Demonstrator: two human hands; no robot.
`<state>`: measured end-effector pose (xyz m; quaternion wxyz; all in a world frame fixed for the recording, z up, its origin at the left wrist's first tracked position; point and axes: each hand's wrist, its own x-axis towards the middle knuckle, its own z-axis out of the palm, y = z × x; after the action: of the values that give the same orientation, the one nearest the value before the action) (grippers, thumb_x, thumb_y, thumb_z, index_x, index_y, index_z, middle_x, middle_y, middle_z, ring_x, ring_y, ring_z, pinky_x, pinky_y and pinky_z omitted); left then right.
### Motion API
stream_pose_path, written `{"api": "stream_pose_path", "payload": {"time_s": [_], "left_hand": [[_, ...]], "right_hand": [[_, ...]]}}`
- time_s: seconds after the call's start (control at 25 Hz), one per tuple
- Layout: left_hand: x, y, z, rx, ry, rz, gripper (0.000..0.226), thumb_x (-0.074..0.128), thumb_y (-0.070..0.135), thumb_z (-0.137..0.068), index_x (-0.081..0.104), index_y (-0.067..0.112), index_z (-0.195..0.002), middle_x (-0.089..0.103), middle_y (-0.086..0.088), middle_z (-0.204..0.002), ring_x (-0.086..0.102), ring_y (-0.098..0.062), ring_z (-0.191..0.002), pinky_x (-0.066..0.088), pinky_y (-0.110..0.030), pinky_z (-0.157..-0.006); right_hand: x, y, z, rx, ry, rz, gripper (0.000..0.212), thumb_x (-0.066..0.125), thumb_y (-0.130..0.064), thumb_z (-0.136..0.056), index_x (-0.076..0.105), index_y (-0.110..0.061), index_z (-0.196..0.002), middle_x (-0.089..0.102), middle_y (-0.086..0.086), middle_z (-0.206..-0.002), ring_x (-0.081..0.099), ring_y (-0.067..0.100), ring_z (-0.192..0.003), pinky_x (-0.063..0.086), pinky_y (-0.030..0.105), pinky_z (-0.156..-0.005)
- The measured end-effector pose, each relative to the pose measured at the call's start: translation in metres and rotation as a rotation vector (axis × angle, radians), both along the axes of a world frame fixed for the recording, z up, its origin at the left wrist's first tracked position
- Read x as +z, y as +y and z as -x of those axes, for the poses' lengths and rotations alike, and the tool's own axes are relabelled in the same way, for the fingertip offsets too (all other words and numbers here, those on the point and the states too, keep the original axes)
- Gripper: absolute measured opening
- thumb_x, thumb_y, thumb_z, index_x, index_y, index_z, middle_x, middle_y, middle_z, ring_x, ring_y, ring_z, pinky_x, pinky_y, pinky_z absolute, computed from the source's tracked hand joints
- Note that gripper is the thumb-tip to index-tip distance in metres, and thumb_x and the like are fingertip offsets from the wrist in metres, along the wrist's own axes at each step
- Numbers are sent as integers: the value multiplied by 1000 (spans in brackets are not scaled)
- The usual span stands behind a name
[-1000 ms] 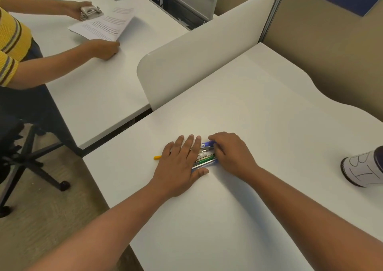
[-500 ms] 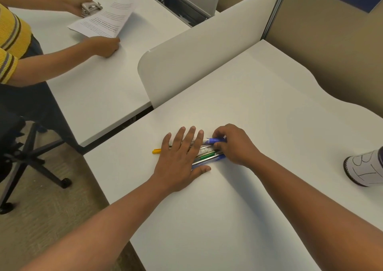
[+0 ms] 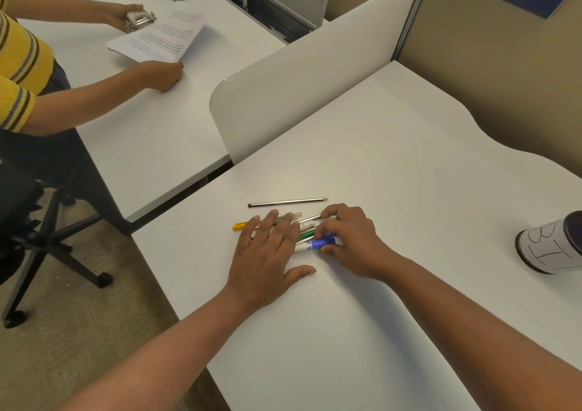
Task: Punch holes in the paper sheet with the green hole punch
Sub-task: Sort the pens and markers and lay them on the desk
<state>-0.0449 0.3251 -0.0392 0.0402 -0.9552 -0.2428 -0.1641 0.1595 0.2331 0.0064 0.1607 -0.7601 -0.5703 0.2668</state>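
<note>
The left hand [image 3: 267, 253] lies flat with fingers straight and spread across a bundle of pens [image 3: 302, 229] on the white desk [image 3: 393, 171], while the right hand [image 3: 349, 237] curls its fingers round the blue marker [image 3: 321, 242] at the bundle's near side. A lone pencil [image 3: 288, 202] lies just beyond, and a patterned cup [image 3: 551, 244] sits well apart near the right edge. On the neighbouring desk another person's hands hold a printed paper sheet [image 3: 160, 37] and a metal hole punch [image 3: 140, 18] (it looks silvery here), beyond the divider [image 3: 315, 74].
</note>
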Motion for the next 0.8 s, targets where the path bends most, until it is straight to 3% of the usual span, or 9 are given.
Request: {"api": "stream_pose_path", "payload": {"time_s": [0.12, 0.24, 0.4, 0.52, 0.64, 0.8], "left_hand": [[-2, -3, 3, -3, -3, 33, 83, 49, 75, -90, 56, 10, -142, 49, -12, -154, 41, -37, -145, 31, -55, -116], [3, 3, -1, 38, 80, 122, 99, 40, 83, -87, 30, 15, -158, 24, -12, -168, 16, -35, -155, 18, -55, -122], [8, 24, -11, 73, 252, 236, 118, 28, 95, -77, 9, 17, -162, 9, -11, -171, 2, -33, -157, 8, -54, -125], [10, 34, -18, 80, 326, 278, 114, 23, 93, -80, 14, 14, -161, 25, -8, -167, 20, -32, -154, 14, -49, -124], [11, 34, -21, 53, 255, 222, 100, 29, 84, -87, 35, 10, -154, 49, -9, -149, 45, -34, -135, 32, -49, -114], [8, 31, -20, 37, 179, 177, 94, 33, 80, -90, 41, 8, -151, 53, -10, -144, 50, -33, -128, 38, -49, -106]], "right_hand": [[-8, -7, 2, 12, -17, 11, 23, 77, -29, -85, 71, -37, -106, 36, -8, -153, 27, 21, -137, 28, 41, -105], [-12, -6, 3, -45, -1, -30, 28, 79, -33, -82, 65, -39, -106, 27, -8, -159, 22, 20, -143, 26, 43, -107], [-16, 4, -1, -32, -29, 25, 71, 77, -41, -80, 41, -44, -141, 16, -10, -166, 14, 17, -147, 23, 48, -111], [-18, 15, -6, -6, -42, 52, 86, 74, -41, -83, 25, -43, -153, 20, -12, -166, 13, 19, -149, 21, 48, -111], [-20, 19, -6, -59, -6, -33, 79, 75, -37, -84, 33, -38, -152, 39, -11, -156, 24, 20, -145, 23, 42, -105], [-20, 17, -5, -55, -15, -50, 79, 74, -37, -85, 33, -36, -153, 35, -9, -160, 26, 19, -147, 24, 44, -110]]}}
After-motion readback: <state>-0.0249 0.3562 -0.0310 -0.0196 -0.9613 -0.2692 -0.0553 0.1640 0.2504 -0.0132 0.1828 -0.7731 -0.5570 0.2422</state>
